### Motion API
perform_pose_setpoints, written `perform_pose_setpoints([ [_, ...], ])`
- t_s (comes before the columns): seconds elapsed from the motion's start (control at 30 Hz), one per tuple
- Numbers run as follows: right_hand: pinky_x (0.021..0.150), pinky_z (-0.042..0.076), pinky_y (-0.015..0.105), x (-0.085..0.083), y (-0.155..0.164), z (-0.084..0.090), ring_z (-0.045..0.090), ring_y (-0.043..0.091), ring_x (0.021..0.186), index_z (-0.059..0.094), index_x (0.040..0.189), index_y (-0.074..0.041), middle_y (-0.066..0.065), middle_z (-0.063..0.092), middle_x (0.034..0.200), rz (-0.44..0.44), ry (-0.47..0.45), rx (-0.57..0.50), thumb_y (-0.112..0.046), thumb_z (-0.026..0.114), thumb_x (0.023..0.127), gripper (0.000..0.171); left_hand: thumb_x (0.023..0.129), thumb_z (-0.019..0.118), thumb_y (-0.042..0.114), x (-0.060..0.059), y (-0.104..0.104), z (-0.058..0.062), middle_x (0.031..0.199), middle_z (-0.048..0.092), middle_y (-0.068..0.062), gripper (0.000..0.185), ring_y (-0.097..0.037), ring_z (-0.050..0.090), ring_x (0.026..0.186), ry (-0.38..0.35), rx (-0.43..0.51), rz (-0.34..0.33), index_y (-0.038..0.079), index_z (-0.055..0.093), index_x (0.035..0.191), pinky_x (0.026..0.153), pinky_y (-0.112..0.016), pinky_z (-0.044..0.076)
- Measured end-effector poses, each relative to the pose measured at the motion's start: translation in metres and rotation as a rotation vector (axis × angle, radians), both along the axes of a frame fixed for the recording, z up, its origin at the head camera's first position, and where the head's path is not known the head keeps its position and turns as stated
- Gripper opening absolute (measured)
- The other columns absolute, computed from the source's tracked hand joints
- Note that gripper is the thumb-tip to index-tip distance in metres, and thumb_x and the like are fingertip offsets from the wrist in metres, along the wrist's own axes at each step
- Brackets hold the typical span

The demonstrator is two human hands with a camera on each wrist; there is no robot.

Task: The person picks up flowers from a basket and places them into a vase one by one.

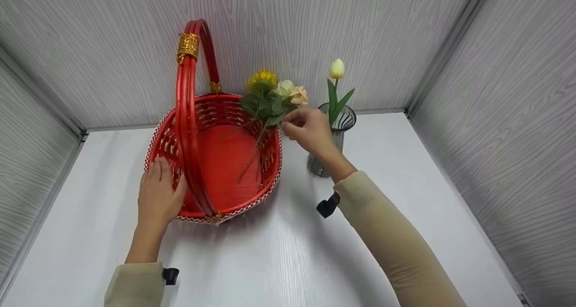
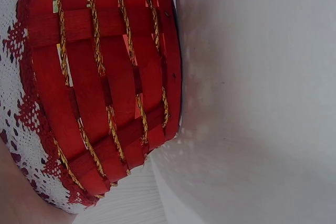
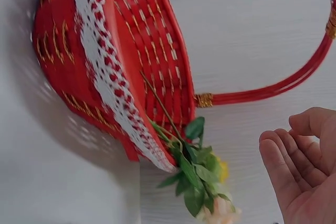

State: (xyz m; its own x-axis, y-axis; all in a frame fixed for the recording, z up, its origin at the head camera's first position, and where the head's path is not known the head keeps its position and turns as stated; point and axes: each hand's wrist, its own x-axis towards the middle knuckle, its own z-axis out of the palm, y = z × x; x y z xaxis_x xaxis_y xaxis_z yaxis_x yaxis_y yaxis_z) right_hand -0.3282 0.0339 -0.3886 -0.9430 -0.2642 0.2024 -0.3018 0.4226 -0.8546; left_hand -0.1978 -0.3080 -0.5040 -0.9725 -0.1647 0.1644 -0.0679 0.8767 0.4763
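White desk (image 1: 279, 262), grey wood-grain walls on three sides. Noting things from the biggest down.

Red woven basket (image 1: 216, 163) sits left of centre on the desk, tall hoop handle (image 1: 189, 118) with gold binding at the top. Lace trim runs round the rim; gold cord is threaded through the slats, plain in the left wrist view (image 2: 105, 93). I judge it light and fairly stiff, though the woven wall may give a little under a squeeze. Best taken by the handle or steadied flat against the side.

My left hand (image 1: 157, 196) rests against the basket's near-left wall, fingers straight, pressing rather than gripping.

Bunch of artificial flowers (image 1: 270, 100) lies in the basket, stems (image 1: 252, 156) slanting down to the floor, heads and leaves leaning over the far-right rim: one yellow, two pale. From the right wrist view the foliage (image 3: 194, 177) hangs clear past the lace edge. Light, I reckon, with springy wire stems; heads soft and easy to crush. Take hold on the stem just under the leaves, not on the blooms.

Ribbed glass vase (image 1: 335, 138) stands just right of the basket, one cream tulip (image 1: 337, 69) upright in it. Probably fragile and tippy.

My right hand (image 1: 308, 129) is at the leaves, between bunch and vase. Fingers loosely curled, palm empty in the wrist view (image 3: 299, 166); grasping nothing.
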Motion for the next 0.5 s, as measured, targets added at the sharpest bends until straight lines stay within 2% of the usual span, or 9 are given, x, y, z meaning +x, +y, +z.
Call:
perform_pose_setpoints([
  [0.17,0.063,0.059,0.027,0.001,-0.017,-0.016,0.068,0.015,0.070,0.074,0.094,-0.007,0.005,0.072,0.081,0.022,-0.044,-0.008,-0.014,0.071,0.089,0.009,0.104,0.032,0.046,0.000,-0.001,0.000,0.160,0.019,-0.033,0.076,-0.048,0.014,0.150,-0.003,-0.001,0.000,-0.010,0.018,0.154,0.121,-0.060,0.010],
  [0.5,0.061,0.058,0.028,0.003,-0.037,-0.041,0.067,0.014,0.066,0.075,0.093,-0.009,0.004,0.071,0.077,0.011,-0.126,-0.005,-0.016,0.071,0.089,0.009,0.104,0.031,0.049,0.000,0.000,0.000,0.160,0.018,-0.033,0.078,-0.048,0.013,0.150,-0.006,0.004,-0.007,-0.011,0.018,0.154,0.121,-0.060,0.010],
])
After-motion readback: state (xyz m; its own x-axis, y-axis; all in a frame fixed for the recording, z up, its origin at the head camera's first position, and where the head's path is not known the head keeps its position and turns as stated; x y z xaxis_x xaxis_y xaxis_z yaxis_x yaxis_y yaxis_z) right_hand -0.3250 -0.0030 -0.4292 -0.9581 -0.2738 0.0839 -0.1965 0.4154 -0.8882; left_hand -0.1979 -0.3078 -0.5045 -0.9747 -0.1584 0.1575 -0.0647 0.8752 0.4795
